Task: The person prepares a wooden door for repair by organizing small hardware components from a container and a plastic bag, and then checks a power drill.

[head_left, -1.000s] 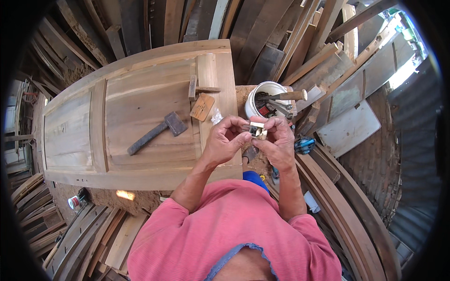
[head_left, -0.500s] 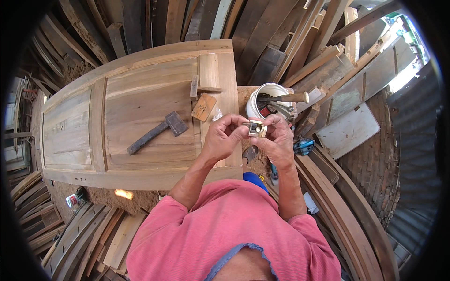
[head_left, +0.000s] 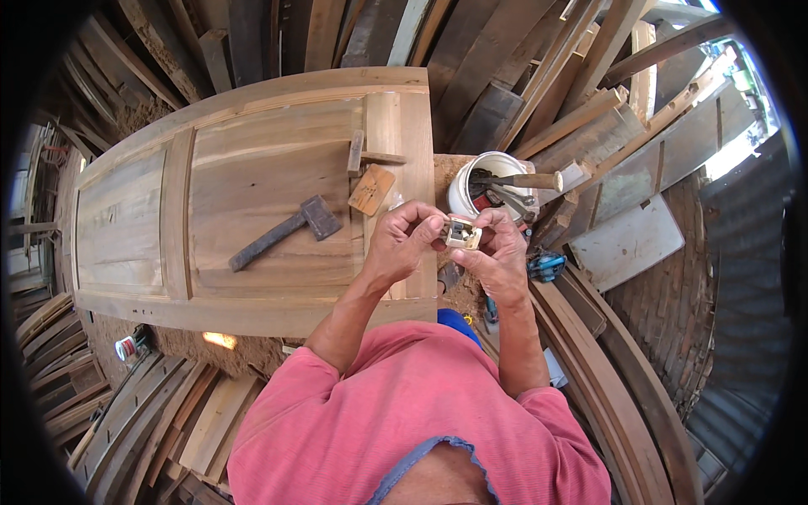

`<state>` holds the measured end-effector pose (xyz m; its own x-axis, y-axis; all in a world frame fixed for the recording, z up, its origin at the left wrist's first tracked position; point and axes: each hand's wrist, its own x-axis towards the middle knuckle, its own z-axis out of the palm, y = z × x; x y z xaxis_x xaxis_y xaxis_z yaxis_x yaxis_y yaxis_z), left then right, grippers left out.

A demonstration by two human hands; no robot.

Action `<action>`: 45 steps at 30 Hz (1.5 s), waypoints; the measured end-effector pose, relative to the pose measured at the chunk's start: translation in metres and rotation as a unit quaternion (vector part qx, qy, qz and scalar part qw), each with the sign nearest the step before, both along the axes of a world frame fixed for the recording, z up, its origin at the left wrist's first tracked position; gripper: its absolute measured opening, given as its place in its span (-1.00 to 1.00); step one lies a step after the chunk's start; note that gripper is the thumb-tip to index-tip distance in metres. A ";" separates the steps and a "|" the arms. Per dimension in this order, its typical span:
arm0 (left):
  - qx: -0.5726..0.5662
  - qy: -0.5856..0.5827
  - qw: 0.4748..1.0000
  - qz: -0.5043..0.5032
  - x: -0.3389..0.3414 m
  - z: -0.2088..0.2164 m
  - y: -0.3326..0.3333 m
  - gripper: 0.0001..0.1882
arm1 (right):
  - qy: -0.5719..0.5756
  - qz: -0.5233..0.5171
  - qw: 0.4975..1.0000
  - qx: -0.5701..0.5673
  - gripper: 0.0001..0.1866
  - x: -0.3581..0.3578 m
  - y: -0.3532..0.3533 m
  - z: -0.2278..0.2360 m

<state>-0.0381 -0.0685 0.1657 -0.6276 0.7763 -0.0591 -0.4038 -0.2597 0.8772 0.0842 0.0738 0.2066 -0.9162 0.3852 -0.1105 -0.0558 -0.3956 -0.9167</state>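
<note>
Pinched between the fingertips of both hands is a small box-shaped metal fitting (head_left: 464, 235), pale outside, with dark and brassy parts inside its open face. My left hand (head_left: 402, 246) grips its left end, and my right hand (head_left: 502, 259) its right end. Both are held above the right edge of a panelled wooden door (head_left: 269, 189) lying flat. On the door rest a dark hammer (head_left: 320, 219), a small wooden block (head_left: 371, 190) and a T-shaped wooden tool (head_left: 357, 154). A bit of clear plastic (head_left: 396, 200) lies just beyond my left hand.
A white bucket (head_left: 457, 192) of hand tools, one with a wooden handle, stands beyond my right hand. Near my right forearm sits a blue power tool (head_left: 546, 266). Timber planks (head_left: 602, 353) lie along the right, with more boards (head_left: 471, 50) leaning at the back.
The fitting has been tilted slightly, so more of its open inside faces me. Both hands keep hold of it. The view has shifted a little.
</note>
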 end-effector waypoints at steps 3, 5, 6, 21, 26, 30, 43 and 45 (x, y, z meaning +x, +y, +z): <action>-0.008 -0.017 1.000 -0.009 -0.001 0.000 0.001 -0.77 | 0.016 -0.002 1.000 -0.016 -0.52 -0.001 0.002 -0.004; 0.018 -0.050 0.998 -0.013 -0.002 0.000 0.001 -0.76 | 0.021 -0.006 0.999 -0.040 -0.51 -0.001 0.003 -0.005; 0.031 -0.066 0.997 -0.016 -0.003 0.000 0.001 -0.76 | 0.018 -0.010 0.998 -0.054 -0.51 -0.002 0.004 -0.005; 0.053 0.004 0.999 0.005 -0.002 -0.010 0.005 -0.75 | 0.025 -0.019 0.994 -0.102 -0.49 -0.004 0.009 -0.016; 0.016 0.032 0.999 -0.012 -0.006 -0.019 -0.002 -0.88 | 0.022 -0.016 0.999 -0.044 -0.52 -0.007 0.009 -0.010; -0.004 0.046 0.999 0.012 -0.006 -0.027 0.001 -0.94 | 0.013 -0.006 1.000 -0.026 -0.55 -0.006 0.012 -0.010; -0.362 0.365 0.854 -0.076 -0.021 -0.066 -0.004 -0.65 | -0.296 -0.142 0.840 0.433 -0.57 0.007 0.133 -0.057; -0.413 0.438 0.789 -0.122 -0.024 -0.079 -0.006 -0.52 | -0.330 -0.106 0.772 0.532 -0.49 0.009 0.141 -0.080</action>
<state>-0.0618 -0.0744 0.0866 -0.5465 0.8041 -0.2341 0.5026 0.5385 0.6763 0.0929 0.2150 0.1264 -0.6993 0.7135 -0.0435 0.6025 0.5556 -0.5731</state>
